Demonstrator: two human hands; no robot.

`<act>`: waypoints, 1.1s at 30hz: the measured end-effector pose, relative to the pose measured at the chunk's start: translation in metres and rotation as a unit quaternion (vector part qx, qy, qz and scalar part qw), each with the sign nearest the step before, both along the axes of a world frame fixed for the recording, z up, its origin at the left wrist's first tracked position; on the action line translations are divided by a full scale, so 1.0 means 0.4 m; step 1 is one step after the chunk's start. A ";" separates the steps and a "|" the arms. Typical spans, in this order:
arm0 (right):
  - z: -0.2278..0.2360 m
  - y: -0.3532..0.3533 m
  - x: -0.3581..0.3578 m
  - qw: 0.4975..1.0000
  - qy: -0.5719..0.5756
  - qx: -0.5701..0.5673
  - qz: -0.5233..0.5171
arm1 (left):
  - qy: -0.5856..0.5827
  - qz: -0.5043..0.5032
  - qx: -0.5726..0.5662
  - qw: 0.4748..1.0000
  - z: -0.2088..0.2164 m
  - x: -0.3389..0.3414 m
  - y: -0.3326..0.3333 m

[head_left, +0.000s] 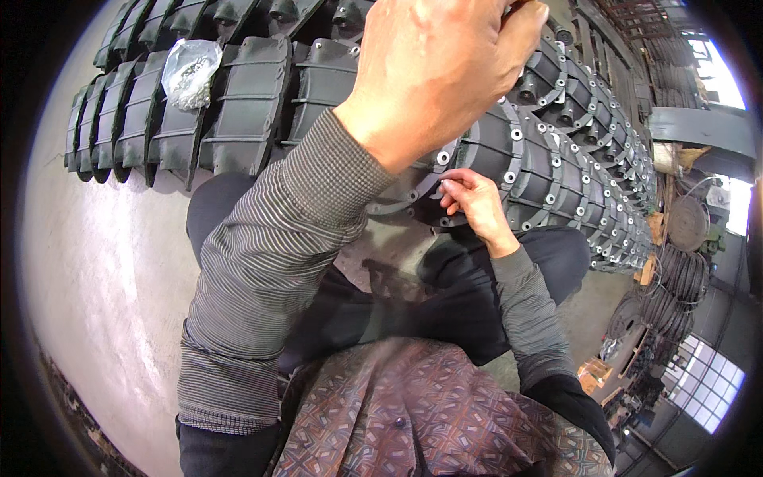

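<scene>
My left hand point(445, 71) is raised close in front of me and cut by the top edge. Its thumb shows at the right, while its other fingers are hidden. Lower down, my right hand point(475, 203) has its fingers curled in a pinch beside the end of a row of dark grey ribbed housings point(485, 151). Whatever lies between those fingertips is too small to make out. The housings are curved, with flanges carrying light metal rings around holes. A clear plastic bag point(191, 75) of small pale pieces rests on the left row of similar ribbed parts point(246, 103).
More rows of dark housings point(588, 103) run away to the right. Pale concrete floor point(103, 278) spreads to the left. Coiled dark hose or cable point(675, 286), a round reel point(688, 222) and a cardboard box point(594, 374) stand at the far right. My bent knees flank the near parts.
</scene>
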State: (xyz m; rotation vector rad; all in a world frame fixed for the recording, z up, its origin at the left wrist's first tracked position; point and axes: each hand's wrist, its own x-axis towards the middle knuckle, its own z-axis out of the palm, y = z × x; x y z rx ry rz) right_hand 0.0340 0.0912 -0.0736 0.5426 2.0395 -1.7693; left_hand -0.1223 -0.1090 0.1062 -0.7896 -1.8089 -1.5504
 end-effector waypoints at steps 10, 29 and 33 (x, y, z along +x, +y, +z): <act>-0.082 -0.171 -0.039 0.901 0.303 0.227 0.214 | 0.002 0.048 -0.024 0.999 0.026 0.010 -0.010; -0.109 -0.229 -0.055 0.798 0.413 0.339 0.280 | 0.005 0.046 -0.021 0.999 0.012 -0.005 -0.050; -0.080 -0.237 -0.051 0.774 0.425 0.361 0.299 | -0.014 0.025 -0.014 0.999 0.014 0.009 -0.059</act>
